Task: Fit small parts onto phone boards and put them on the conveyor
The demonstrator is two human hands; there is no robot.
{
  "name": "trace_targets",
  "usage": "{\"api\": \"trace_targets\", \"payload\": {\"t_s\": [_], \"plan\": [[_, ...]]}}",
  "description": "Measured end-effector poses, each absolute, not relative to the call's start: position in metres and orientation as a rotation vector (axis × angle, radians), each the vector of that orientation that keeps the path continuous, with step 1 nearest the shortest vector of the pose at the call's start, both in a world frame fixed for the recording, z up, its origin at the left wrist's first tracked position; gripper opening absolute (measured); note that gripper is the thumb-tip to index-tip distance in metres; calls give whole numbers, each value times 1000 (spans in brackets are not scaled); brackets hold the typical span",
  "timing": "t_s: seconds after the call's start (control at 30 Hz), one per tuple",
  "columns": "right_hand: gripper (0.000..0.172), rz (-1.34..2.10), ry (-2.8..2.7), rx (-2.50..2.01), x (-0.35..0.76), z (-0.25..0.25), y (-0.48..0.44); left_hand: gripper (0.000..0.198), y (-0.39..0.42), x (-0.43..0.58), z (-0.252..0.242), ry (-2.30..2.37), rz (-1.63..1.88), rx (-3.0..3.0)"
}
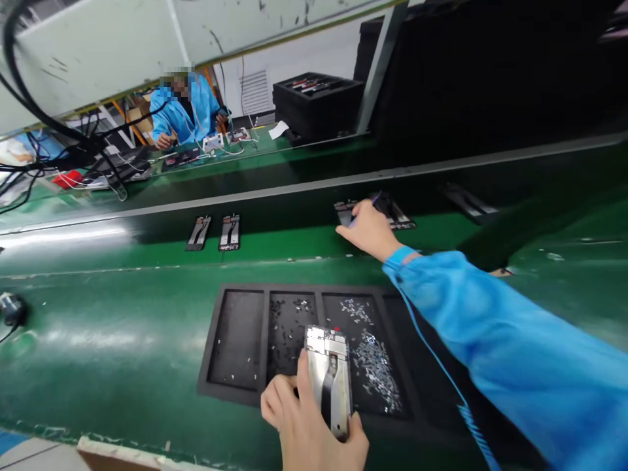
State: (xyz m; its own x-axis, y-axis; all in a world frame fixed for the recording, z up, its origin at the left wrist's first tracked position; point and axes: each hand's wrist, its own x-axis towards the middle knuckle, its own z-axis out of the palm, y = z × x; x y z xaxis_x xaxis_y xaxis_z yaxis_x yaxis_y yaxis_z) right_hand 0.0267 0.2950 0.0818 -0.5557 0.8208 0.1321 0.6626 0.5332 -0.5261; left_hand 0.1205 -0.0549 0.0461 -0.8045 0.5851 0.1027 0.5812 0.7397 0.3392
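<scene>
My left hand (314,418) is closed around a phone screen assembly (338,386), gripping it by its edges above the black tray. Its silvery metal back faces up, with a black ribbon strip along the middle. My right hand (370,230) reaches out over the recessed green strip, its fingers closed around a thin purple tool (376,197); which kind of tool I cannot make out. Beneath and beside that hand lie a phone part (343,209) and a darker one (400,216), both partly hidden. Whether the fingers touch them is unclear.
The black compartment tray (212,347) holds many tiny metal and dark pieces. Two more phone assemblies (229,232) lie to the left on the strip, another phone assembly (470,201) to the right. Across the bench sits a co-worker (189,108). A blue coiled cord (473,428) hangs from my right wrist.
</scene>
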Motion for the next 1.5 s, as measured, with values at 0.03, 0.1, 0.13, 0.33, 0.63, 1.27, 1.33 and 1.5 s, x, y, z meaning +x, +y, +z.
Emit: {"api": "trace_targets", "payload": {"t_s": [0.03,0.1,0.13,0.33,0.63,1.27,1.33,1.5], "plan": [[40,619,-2393,-1235,13,70,302,99,-54,122,43,2925,587,991],[43,661,-2364,-1245,-6,50,309,102,-54,125,38,2951,655,1008],[45,686,-2352,-1244,-12,43,312,103,-56,126,36,2965,679,1019],[38,849,-2247,-1144,3,51,310,103,-89,103,34,2746,516,1542],[62,1922,-2068,-626,142,67,217,64,-64,8,78,1650,104,2575],[35,1329,-2478,-574,141,42,197,58,-42,6,62,1672,237,2680],[35,1274,-2503,-544,140,42,197,53,-41,7,62,1711,248,2676],[38,1211,-2541,-558,139,43,196,45,-39,10,61,1753,307,2678]]}}
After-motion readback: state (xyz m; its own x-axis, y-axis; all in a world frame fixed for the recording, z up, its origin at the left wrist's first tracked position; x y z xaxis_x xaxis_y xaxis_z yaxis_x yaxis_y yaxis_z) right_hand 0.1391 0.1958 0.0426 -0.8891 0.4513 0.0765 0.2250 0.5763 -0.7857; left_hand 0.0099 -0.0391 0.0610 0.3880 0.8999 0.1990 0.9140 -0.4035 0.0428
